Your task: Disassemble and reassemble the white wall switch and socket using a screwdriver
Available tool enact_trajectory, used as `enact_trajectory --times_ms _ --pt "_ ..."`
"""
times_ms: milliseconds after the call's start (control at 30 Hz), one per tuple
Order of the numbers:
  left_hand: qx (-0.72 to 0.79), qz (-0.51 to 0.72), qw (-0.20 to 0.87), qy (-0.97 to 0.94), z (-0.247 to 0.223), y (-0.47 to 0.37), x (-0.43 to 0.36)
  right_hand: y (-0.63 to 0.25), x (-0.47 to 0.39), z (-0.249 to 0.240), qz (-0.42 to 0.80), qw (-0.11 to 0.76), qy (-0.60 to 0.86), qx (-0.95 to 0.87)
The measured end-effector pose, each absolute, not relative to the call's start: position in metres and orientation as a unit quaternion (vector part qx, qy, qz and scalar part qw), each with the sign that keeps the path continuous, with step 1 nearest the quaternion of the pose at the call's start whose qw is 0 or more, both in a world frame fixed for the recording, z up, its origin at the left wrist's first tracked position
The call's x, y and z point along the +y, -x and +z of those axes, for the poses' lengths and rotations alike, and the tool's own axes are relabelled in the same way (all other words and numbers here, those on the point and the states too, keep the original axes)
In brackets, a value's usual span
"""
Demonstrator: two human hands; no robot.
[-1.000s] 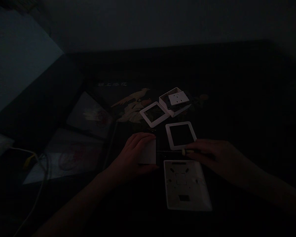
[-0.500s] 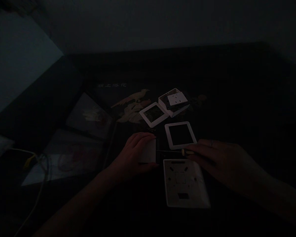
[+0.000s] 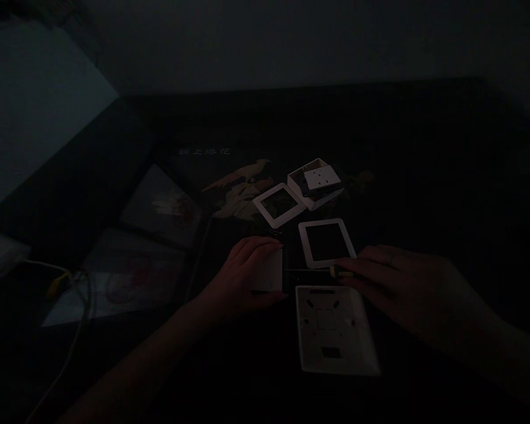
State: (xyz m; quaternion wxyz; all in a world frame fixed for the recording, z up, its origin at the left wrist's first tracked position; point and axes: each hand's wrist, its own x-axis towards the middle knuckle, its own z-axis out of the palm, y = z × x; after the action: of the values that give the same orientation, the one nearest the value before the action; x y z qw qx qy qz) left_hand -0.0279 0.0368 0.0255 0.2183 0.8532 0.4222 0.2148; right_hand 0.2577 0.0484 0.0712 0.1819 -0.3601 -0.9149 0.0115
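Observation:
My left hand (image 3: 242, 274) is closed around a white-faced wall socket or switch module (image 3: 269, 272) with a dark edge; its face is partly covered by my fingers. From the right, my right hand (image 3: 393, 282) pinches the yellowish handle of a screwdriver (image 3: 334, 271). Its thin shaft points left, and the tip meets the module's right side, though the exact contact is too dark to make out. Just below the shaft lies a white square back box (image 3: 340, 330) with slots and holes. A white square frame (image 3: 306, 244) lies just above the screwdriver.
Farther back, a second white frame (image 3: 268, 214) leans by a white box (image 3: 311, 203) with a socket module (image 3: 321, 178) on it. Small thin screws (image 3: 274, 231) lie nearby. At left are a white plug-like device (image 3: 2, 254) and its cable (image 3: 76, 335). The dark tabletop carries a bird picture (image 3: 242, 176).
The whole view has shifted slightly, so things sit a little farther right. Both hands keep their hold on the module and the screwdriver, with hardly any other visible movement.

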Motion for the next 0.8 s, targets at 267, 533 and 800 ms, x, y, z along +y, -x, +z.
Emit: enact_trajectory --times_ms 267,533,800 --pt "0.427 0.209 0.221 -0.851 0.026 0.028 0.037 -0.263 0.047 0.044 0.256 0.213 0.446 -0.831" --pt "0.432 0.206 0.225 -0.848 0.028 0.026 0.038 -0.261 0.059 0.046 0.458 0.147 0.491 -0.727" --pt "0.431 0.204 0.236 -0.847 0.025 0.028 0.039 -0.265 0.075 0.040 0.580 0.054 0.487 -0.650"
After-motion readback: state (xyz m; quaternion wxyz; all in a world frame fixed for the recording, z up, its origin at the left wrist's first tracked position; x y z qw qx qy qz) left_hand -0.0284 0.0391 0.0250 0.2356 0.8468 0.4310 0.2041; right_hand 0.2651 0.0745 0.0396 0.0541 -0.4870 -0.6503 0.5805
